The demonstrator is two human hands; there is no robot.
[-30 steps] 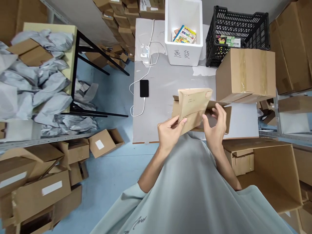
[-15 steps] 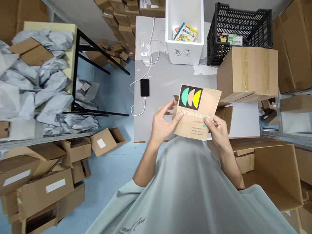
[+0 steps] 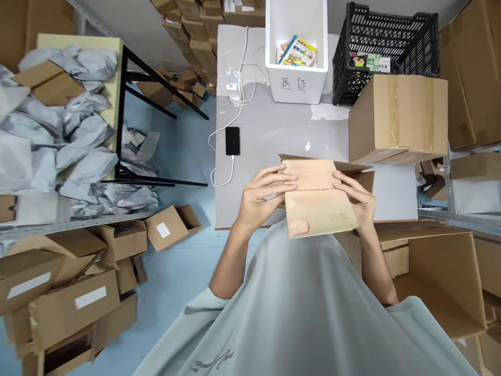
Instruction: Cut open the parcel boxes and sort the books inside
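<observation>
A tan book [image 3: 319, 211] is between my two hands, close to my body. Its visible face has a line of print near the upper part and a red stamp at the lower left. My left hand [image 3: 263, 199] grips the left edge, fingers over the top side. On the right edge, my right hand [image 3: 357, 199] holds it with fingers bent over the cover. Behind the book, an open cardboard box [image 3: 364, 180] sits at the table's near edge, mostly hidden by the book and hands.
The grey table [image 3: 266, 130] bears a black phone [image 3: 232, 141] with a white cable, a white bin [image 3: 299, 89] with books, a black crate [image 3: 344, 83] and a closed carton [image 3: 407, 115]. Boxes [image 3: 74, 308] are piled at left; a large open carton [image 3: 438, 277] stands at right.
The book has turned from its cover with coloured shapes to a plainer side with a red stamp, and sits slightly lower. My left fingers now lie over its upper left part.
</observation>
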